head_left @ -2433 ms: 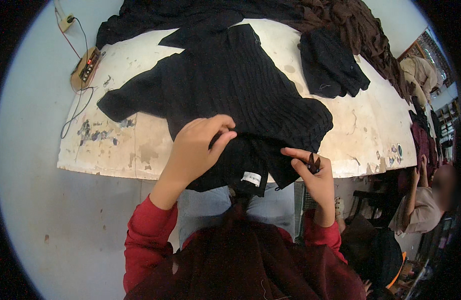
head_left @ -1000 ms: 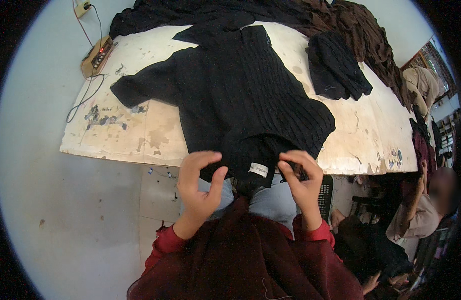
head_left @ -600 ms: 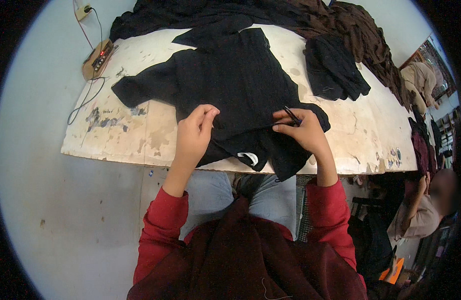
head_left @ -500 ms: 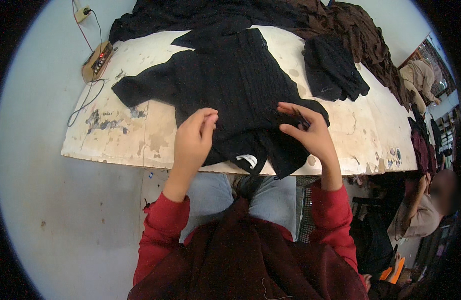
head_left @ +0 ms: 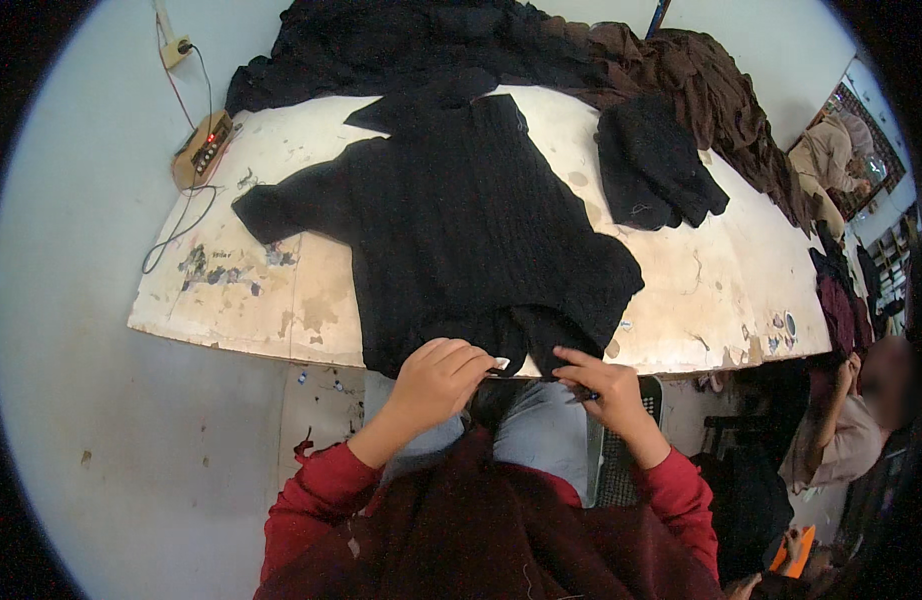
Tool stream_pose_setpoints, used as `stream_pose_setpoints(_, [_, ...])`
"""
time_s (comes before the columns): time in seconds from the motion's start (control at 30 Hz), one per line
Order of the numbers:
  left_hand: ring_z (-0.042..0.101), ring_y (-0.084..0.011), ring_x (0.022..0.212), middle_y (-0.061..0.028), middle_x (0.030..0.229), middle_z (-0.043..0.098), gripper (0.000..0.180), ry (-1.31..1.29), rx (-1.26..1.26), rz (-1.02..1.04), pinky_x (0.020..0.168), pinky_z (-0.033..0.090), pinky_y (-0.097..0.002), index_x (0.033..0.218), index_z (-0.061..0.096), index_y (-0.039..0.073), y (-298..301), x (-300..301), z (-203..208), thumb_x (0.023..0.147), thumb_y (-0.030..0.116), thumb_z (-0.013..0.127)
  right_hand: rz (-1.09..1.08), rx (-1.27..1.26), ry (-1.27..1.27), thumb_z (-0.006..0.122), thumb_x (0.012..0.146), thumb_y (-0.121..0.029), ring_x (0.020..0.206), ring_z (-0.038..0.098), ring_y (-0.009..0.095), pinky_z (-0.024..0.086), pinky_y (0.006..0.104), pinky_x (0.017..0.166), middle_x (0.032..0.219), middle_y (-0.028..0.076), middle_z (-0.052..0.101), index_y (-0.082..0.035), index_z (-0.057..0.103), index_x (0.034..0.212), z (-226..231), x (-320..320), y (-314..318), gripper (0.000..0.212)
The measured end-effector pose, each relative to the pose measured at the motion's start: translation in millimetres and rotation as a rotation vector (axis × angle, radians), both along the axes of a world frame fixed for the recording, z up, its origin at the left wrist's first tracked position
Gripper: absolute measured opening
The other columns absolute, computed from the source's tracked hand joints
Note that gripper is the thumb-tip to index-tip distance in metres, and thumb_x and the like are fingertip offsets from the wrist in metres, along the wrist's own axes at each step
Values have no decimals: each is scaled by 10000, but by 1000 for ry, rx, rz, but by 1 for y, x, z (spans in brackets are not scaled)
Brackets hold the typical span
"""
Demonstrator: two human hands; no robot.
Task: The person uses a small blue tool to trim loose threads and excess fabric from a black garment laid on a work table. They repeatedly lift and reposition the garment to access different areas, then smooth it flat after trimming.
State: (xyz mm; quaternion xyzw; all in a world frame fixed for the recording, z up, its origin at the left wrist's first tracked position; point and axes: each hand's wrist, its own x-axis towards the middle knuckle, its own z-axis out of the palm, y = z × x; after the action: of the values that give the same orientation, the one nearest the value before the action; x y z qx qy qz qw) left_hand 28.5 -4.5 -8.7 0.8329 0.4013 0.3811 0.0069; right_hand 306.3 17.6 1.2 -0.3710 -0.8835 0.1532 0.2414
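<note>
A black textured garment (head_left: 451, 210) lies spread on the pale table, one sleeve out to the left, its neck opening at the near edge. My left hand (head_left: 443, 385) is closed on the garment's near edge, beside a small white label (head_left: 502, 365). At the right side of the opening is my right hand (head_left: 606, 392), its fingers bent and its index fingertip near the black cloth. A small dark tool (head_left: 589, 395) shows partly between those fingers; its exact kind is hidden.
A folded black cloth piece (head_left: 656, 160) rests to the right on the stained table (head_left: 281, 300). Black fabric (head_left: 421, 45) and brown fabric (head_left: 691, 80) are heaped along the far edge. A corded wooden box (head_left: 202, 150) stands at left. Another person (head_left: 841, 430) is at right.
Both hands have come down toward me to the garment's near edge. My left hand has taken hold of the cloth by the label. The view has tilted slightly.
</note>
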Motion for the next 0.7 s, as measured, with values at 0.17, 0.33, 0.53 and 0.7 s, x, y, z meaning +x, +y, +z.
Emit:
stream_pose_setpoints(0.17, [648, -227, 801, -49, 892, 670, 177, -130, -190, 24, 715, 505, -333, 997, 669, 96, 1, 11, 17, 824, 107, 635, 156, 85, 103, 668, 543, 25, 680, 659, 173, 512, 273, 528, 871, 2, 644, -136, 671, 1024, 37, -36, -1, 507])
stream_pose_setpoints(0.33, [645, -225, 801, -68, 902, 661, 167, -257, -176, -76, 685, 507, -328, 1033, 642, 94, 2, 20, 19, 882, 114, 574, 247, 218, 71, 710, 583, -38, 612, 628, 168, 477, 272, 492, 836, -2, 609, -146, 685, 969, 39, -55, 5, 402])
stream_pose_setpoints(0.53, [649, -228, 827, -77, 927, 658, 187, -394, -379, -75, 691, 508, -315, 1065, 641, 67, -7, 19, 33, 901, 112, 563, 106, 238, 299, 755, 641, -47, 575, 599, 142, 456, 247, 485, 780, 16, 592, -112, 721, 894, 31, -60, 1, 263])
stream_pose_setpoints(0.7, [655, -247, 840, -115, 915, 670, 170, -489, -386, -2, 730, 506, -335, 1015, 669, 44, -11, 25, 21, 851, 60, 628, 203, 297, 196, 761, 658, -57, 587, 609, 141, 466, 250, 496, 792, 27, 603, -107, 728, 913, 34, -63, 1, 262])
